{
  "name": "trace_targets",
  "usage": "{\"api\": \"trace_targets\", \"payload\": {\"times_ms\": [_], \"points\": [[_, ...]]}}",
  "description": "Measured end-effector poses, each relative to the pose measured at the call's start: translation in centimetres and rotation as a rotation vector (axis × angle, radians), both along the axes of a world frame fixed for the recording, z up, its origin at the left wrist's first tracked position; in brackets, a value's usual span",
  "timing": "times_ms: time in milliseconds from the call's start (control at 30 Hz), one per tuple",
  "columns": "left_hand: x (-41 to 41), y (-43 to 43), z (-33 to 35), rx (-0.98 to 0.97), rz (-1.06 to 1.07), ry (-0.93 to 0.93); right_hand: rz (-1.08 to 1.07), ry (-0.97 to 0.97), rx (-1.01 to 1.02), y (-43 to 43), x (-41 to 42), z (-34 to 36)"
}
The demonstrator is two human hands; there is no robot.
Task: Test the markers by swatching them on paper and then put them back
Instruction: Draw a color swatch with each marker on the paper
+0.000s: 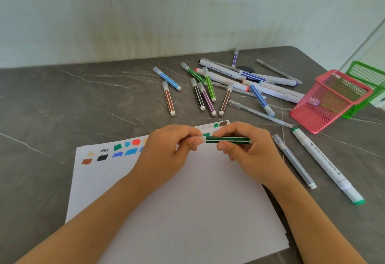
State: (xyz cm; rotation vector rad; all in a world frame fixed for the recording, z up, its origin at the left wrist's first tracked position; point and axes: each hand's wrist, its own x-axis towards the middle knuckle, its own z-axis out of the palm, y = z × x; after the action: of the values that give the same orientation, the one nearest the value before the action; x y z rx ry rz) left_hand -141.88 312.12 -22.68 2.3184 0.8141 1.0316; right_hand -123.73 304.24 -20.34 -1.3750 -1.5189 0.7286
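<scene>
Green marker (228, 140) held level just above the paper (187, 201): left hand (166, 151) pinches its clear cap end, right hand (248, 149) grips the barrel (capping or uncapping, cannot tell). Swatches (118, 151) line the sheet's far edge; loose markers (208, 91) lie near the pink mesh holder (325, 105), not yet returned.

Pinches the cap end of a marker (227, 140) with the left hand (166, 149), grips its barrel with the right hand (248, 149), forearms angled inward.
</scene>
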Motion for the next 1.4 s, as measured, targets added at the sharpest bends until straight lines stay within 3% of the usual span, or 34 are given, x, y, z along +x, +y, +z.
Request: {"api": "trace_targets", "payload": {"times_ms": [167, 433, 600, 833, 933, 1067, 1400], "points": [[0.0, -0.2, -0.1, 0.002, -0.006, -0.016, -0.006, -0.001, 0.013, 0.0, 0.0, -0.1], [0.4, -0.4, 1.0, -0.235, 0.049, -0.122, -0.159, -0.101, 0.038, -0.9, 0.1, 0.2], [0.3, -0.5, 1.0, -0.278, 0.05, -0.105, -0.371, 0.082, -0.003, -3.0, 1.5, 0.7], [0.4, -1.1, 1.0, -0.149, -0.012, 0.038, -0.396, 0.117, -0.068, -5.3, 2.3, 0.8], [0.6, -1.6, 0.5, 0.064, -0.113, 0.12, -0.28, 0.091, -0.115, -5.2, 1.7, 0.4], [1.1, -1.9, -0.4, 0.249, -0.163, 0.087, -0.206, 0.02, -0.126, -4.3, 1.0, -0.3], [1.7, -2.8, -0.4, 0.121, -0.111, 0.158, -0.191, -0.205, 0.103, -3.5, 0.8, -2.3]]}}
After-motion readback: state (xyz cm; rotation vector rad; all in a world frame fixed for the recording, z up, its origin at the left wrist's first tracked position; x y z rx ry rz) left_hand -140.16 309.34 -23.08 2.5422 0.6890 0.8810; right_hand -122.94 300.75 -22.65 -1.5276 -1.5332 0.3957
